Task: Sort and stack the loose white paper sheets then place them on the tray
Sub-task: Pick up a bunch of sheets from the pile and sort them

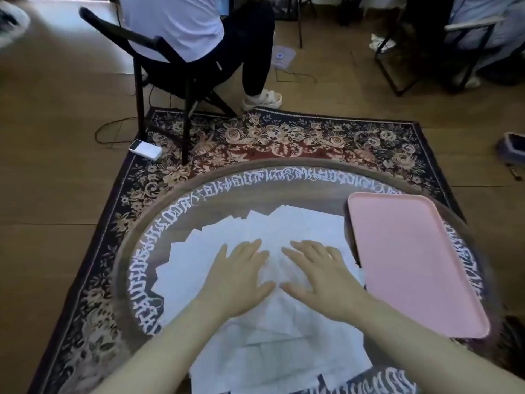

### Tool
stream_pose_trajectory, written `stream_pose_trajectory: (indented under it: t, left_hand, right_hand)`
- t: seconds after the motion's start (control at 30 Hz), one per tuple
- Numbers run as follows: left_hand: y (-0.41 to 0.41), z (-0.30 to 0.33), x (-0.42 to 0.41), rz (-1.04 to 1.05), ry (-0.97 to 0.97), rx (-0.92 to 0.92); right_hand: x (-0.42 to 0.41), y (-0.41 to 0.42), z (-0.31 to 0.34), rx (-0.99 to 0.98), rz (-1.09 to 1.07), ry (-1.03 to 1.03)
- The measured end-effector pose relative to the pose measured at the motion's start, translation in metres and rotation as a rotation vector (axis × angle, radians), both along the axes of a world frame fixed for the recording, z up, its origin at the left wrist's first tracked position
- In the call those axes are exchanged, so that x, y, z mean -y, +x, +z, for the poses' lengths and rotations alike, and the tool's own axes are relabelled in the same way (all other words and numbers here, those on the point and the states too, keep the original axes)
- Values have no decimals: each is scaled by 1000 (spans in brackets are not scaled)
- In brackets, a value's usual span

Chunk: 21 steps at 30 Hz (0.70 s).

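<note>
Several loose white paper sheets point(298, 226) lie scattered and overlapping across the middle of a round glass table point(159, 211). My left hand point(241, 277) rests flat on the sheets with its fingers spread. My right hand point(321, 277) lies flat beside it, a narrow gap of paper between the two. Neither hand holds a sheet. An empty pink tray point(412, 260) sits on the right side of the table, its left edge touching or overlapping the sheets.
The table stands on a dark floral rug point(284, 135). A person sits on a black chair point(170, 89) beyond the table's far left. A white device point(145, 149) lies on the rug's edge, with cables on the wooden floor.
</note>
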<state>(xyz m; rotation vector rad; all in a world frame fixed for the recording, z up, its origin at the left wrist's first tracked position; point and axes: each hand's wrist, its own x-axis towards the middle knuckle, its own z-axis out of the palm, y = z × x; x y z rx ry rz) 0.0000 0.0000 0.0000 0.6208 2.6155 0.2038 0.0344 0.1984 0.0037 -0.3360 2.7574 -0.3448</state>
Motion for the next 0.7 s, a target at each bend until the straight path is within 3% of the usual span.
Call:
stream_pose_trajectory:
  t: [0.2,0.4,0.57,0.7]
  left_hand:
    - [6,-33,15,-46,16,-81]
    - [24,-37,20,-63,29,-172]
    - [58,-32,32,-35,37,-307]
    - [85,-30,38,-33,55,-252]
  right_hand:
    - [-6,22,-45,-47,106,53]
    - [-10,40,-51,-138,69,20]
    - [-10,63,-45,-258,-46,-67]
    - [-15,75,-34,-216,-251,-152]
